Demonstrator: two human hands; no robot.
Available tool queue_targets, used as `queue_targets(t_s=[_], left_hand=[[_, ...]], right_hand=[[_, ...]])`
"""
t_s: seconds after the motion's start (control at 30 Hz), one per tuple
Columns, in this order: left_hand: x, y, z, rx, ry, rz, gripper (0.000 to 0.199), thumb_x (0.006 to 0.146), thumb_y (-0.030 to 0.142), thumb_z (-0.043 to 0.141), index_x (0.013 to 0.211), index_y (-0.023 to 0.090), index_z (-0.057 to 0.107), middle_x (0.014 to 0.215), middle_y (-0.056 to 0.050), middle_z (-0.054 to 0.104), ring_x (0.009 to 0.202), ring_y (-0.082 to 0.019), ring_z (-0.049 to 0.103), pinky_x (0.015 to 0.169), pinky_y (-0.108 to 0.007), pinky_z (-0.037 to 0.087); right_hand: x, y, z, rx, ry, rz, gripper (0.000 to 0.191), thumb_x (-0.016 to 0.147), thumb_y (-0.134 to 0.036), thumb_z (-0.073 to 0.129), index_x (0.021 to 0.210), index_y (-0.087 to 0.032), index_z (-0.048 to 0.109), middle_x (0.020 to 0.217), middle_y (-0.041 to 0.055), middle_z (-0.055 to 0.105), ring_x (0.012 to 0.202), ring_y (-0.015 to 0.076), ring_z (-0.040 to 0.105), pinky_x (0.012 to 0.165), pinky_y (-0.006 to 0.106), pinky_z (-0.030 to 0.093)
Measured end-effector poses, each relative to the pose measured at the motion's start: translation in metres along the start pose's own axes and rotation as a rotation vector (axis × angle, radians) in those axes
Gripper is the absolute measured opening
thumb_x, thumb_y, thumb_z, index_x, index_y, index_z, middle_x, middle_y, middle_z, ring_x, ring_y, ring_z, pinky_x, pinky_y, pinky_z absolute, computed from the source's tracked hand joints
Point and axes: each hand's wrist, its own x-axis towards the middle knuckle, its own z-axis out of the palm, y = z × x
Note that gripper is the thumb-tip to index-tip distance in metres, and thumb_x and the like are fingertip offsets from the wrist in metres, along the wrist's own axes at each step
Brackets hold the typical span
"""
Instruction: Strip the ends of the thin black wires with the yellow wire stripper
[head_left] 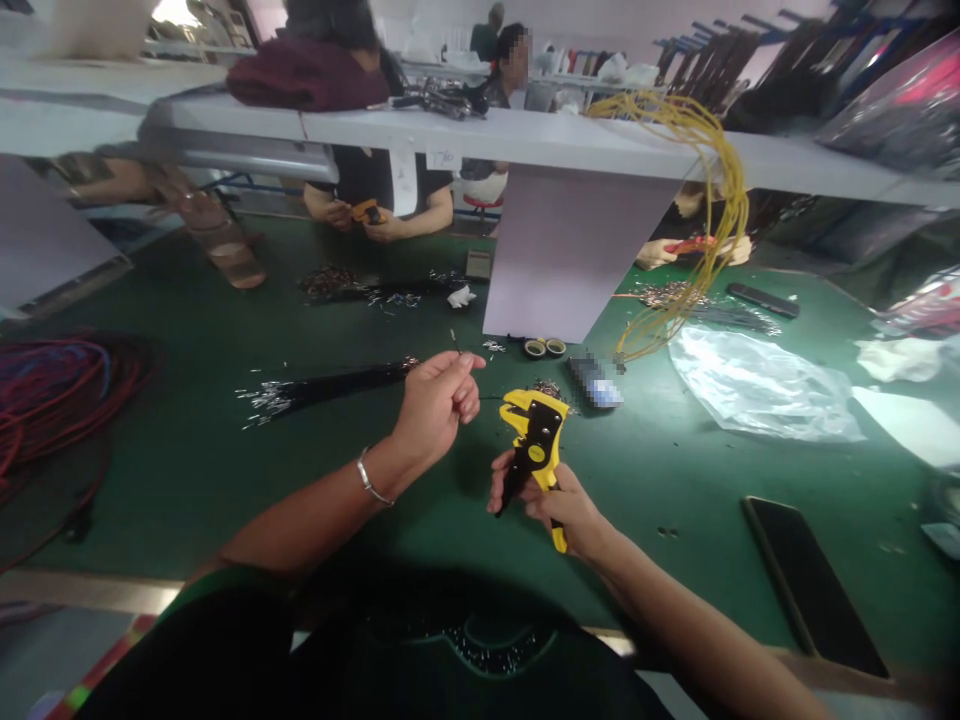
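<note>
My left hand (442,400) is closed in a pinch on a thin black wire (454,342), whose short end sticks up above the fingertips. My right hand (559,500) is wrapped round the handles of a yellow and black wire stripper (537,440). The stripper's jaws point up and left, toward my left hand, with a small gap between them. A bundle of black wires (337,385) with bare, shiny ends lies on the green table left of my left hand. Small copper-coloured pieces (551,388) lie just behind the stripper's head.
Two tape rolls (544,348) sit before a white panel (577,250). A phone (814,585) lies at right, near a clear plastic bag (757,385). Red and blue cables (60,410) are coiled at left. Yellow wires (720,190) hang from the shelf (540,145). Co-workers' hands (367,220) work opposite.
</note>
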Motion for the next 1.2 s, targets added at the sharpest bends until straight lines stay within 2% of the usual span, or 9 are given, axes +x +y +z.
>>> queue_targets(t_s=[0.3, 0.57, 0.93, 1.2], left_hand=[[-0.0012, -0.0024, -0.0015, 0.004, -0.072, -0.069, 0.013, 0.082, 0.025, 0.063, 0.075, 0.014, 0.061, 0.045, 0.009, 0.029, 0.036, -0.004, 0.03, 0.037, -0.019, 0.022], [-0.0002, -0.0008, -0.0028, -0.006, -0.09, -0.126, 0.013, 0.083, 0.024, 0.063, 0.074, 0.014, 0.062, 0.045, 0.009, 0.028, 0.037, -0.004, 0.027, 0.037, -0.019, 0.02], [0.0009, -0.0009, -0.0043, -0.004, -0.123, -0.153, 0.013, 0.082, 0.023, 0.063, 0.073, 0.014, 0.062, 0.046, 0.009, 0.027, 0.036, -0.003, 0.025, 0.037, -0.019, 0.018], [0.0006, -0.0008, -0.0055, -0.007, -0.131, -0.179, 0.012, 0.082, 0.023, 0.064, 0.073, 0.014, 0.062, 0.046, 0.009, 0.027, 0.036, -0.003, 0.024, 0.038, -0.019, 0.017]], right_hand=[[0.0002, 0.0025, -0.0036, -0.003, -0.018, -0.003, 0.052, 0.053, -0.004, 0.053, 0.104, -0.013, 0.061, 0.082, 0.006, 0.066, 0.074, 0.0226, 0.064, 0.077, 0.044, 0.048], [0.0007, 0.0022, -0.0037, 0.028, -0.034, 0.02, 0.051, 0.052, -0.004, 0.053, 0.101, -0.014, 0.062, 0.079, 0.0044, 0.067, 0.071, 0.0223, 0.063, 0.074, 0.044, 0.049], [0.0, 0.0004, -0.0015, 0.046, -0.03, 0.03, 0.042, 0.053, -0.005, 0.056, 0.093, -0.014, 0.064, 0.071, 0.0022, 0.065, 0.064, 0.0198, 0.06, 0.066, 0.04, 0.05], [-0.0033, 0.0002, -0.0015, 0.021, -0.042, 0.027, 0.032, 0.061, -0.011, 0.064, 0.093, -0.014, 0.063, 0.07, 0.0025, 0.063, 0.06, 0.0176, 0.057, 0.063, 0.038, 0.05]])
